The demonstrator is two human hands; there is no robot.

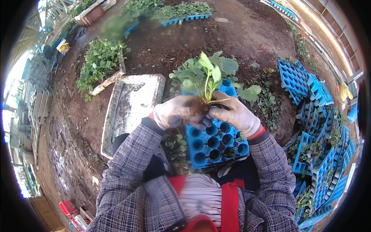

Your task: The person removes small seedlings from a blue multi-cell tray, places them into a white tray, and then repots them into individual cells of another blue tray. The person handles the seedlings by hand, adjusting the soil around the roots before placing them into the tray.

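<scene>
In white gloves, both my hands hold one strawberry seedling [208, 78] above a blue plastic plug tray [200, 145]. My left hand [178, 111] is closed around its dark root plug [198, 108]. The fingers of my right hand [236, 116] grip the base of the plant, where a stem sticks out to the right. Pale green leaves stand upright over the hands. Near cells of the tray look hollow, with bits of soil around them. Leafy seedlings [188, 71] fill the far end of the tray, partly hidden by my hands.
A white foam tray [133, 107] with dirt in it lies on the soil to the left. Beyond it is a heap of seedlings [100, 62]. Used blue plug trays [314, 121] are piled at the right. Loose leaves [268, 101] litter the ground, and planted trays [185, 13] stand farther off.
</scene>
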